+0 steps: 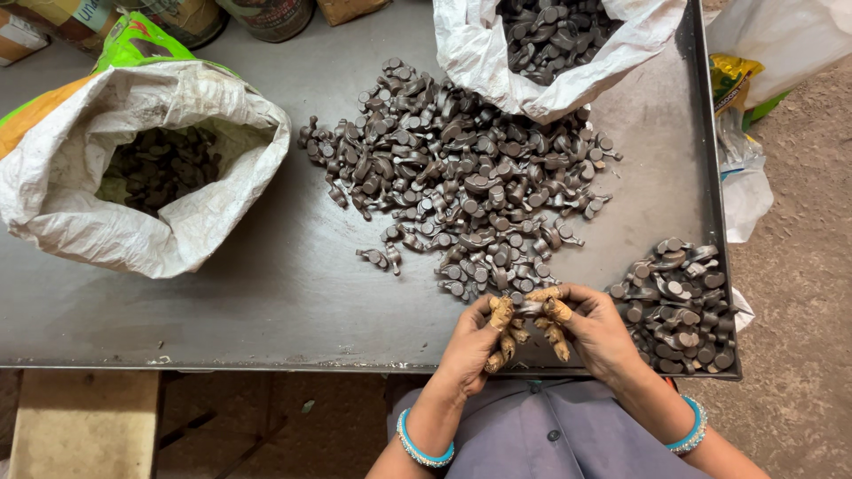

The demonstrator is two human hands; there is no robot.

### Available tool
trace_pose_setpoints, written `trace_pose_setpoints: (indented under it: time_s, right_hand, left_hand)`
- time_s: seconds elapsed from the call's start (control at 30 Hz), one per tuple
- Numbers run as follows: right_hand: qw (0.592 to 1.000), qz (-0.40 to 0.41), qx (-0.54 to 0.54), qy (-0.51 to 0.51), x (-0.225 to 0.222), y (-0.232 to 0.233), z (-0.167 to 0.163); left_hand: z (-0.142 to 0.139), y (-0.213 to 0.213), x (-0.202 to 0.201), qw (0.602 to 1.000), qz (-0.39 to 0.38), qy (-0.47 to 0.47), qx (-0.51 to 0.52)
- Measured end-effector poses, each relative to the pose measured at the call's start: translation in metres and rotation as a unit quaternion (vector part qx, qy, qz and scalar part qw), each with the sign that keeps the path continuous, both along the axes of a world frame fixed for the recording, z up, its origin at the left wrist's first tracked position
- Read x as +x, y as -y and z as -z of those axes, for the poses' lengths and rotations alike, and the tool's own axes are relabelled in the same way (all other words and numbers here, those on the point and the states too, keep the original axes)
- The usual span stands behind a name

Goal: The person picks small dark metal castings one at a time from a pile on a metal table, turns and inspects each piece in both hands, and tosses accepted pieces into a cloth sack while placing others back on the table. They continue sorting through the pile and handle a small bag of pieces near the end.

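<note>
Fingers (502, 312) of the left hand (470, 341) and fingers (557, 310) of the right hand (599, 333) meet at the near edge of the worktop (266, 293), all wrapped in worn yellowish tape or finger covers. Between them they pinch 1 small dark metal part (530, 307), each hand closed on an end of it, just on the near side of the big pile (461, 177).

As a judgement of progress: the big pile, spread across the middle of the worktop, is much the larger heap, while a smaller pile (679, 306) sits to its right, against the worktop's raised right rim and beside the right hand. If that smaller heap is the handled lot, most of the work is left. 2 white woven sacks also hold similar parts: one open sack (106, 213) well to the left of the big pile, another sack (541, 80) touching its far side.

The held part looks dull grey-black, short and stubby, like its neighbours in the big pile, which show a round head and a small side arm. Finer detail on it is hidden by the fingers.
</note>
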State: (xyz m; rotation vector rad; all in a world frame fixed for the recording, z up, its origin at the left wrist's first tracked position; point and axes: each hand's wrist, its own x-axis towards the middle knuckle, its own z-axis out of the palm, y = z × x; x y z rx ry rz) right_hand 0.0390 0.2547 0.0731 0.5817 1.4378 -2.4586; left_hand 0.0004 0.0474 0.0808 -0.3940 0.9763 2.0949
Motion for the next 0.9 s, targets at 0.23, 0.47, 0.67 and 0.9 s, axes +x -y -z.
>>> trace_pose_setpoints:
  time_s: [0.23,0.47,0.67,0.9]
  right_hand:
    - [0.909,-0.070,0.372,-0.175,0.011,0.013,-0.045]
    - [0.704,-0.059,0.677,-0.205,-0.031,0.004,-0.065]
    - [0.778,-0.011,0.614,-0.132,-0.028,-0.011,-0.036]
    - [0.983,0.032,0.170,-0.064,-0.016,-0.045,-0.017]
  left_hand:
    - [0.013,0.005,0.001,0.999,0.015,0.030,0.001]
    - [0.014,0.026,-0.014,0.999,-0.038,0.020,-0.003]
    - [-0.012,0.035,-0.023,0.998,-0.026,-0.041,-0.037]
    - [-0.027,0.009,-0.019,0.985,0.027,-0.145,-0.087]
